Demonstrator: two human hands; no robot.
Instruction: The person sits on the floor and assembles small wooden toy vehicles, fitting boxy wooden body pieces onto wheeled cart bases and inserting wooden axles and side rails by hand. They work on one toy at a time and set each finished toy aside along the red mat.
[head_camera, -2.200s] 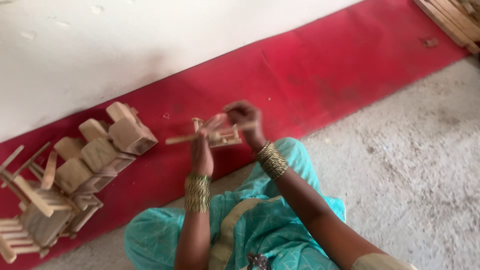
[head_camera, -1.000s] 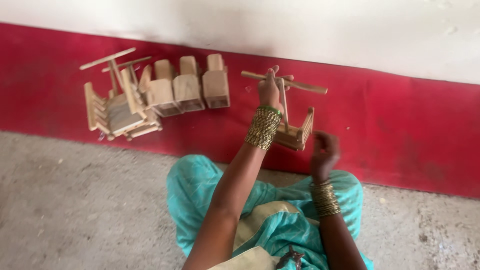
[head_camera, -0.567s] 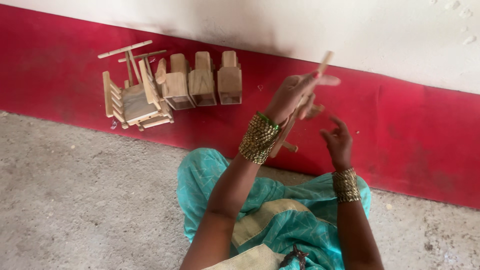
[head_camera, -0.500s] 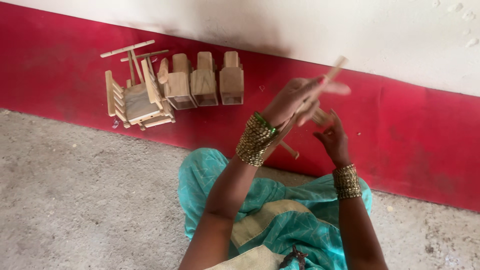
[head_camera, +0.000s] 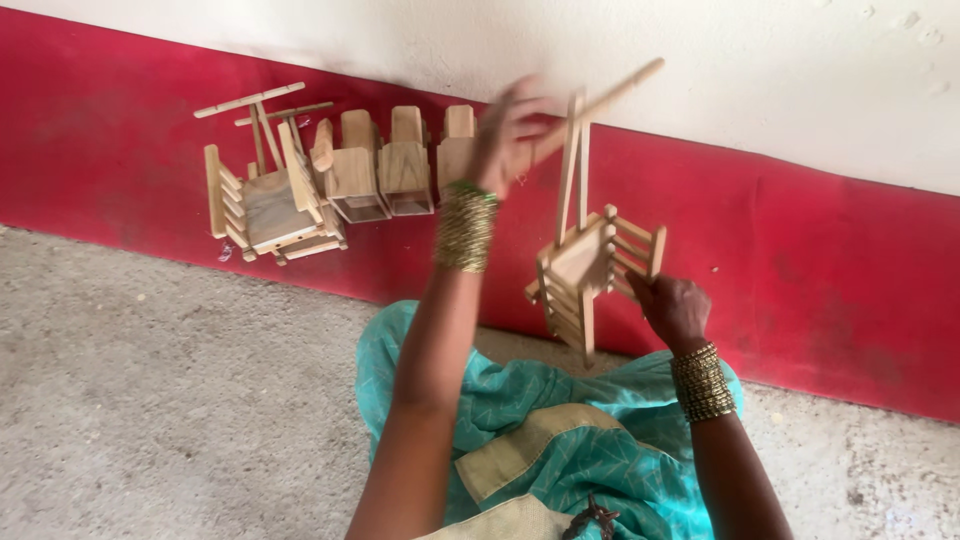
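Head view, left to right: at upper left, finished wooden swings (head_camera: 270, 200) and a row of small wooden boxes (head_camera: 400, 165) lie against a red wall band (head_camera: 820, 260). In the upper centre, the blurred left hand (head_camera: 510, 125) is closed around the top stick (head_camera: 600, 100) of a wooden swing (head_camera: 590, 265), which hangs tilted in the air right of centre. At right, the right hand (head_camera: 672, 305) pinches the swing's slatted side with curled fingers, above a teal skirt (head_camera: 560, 440).
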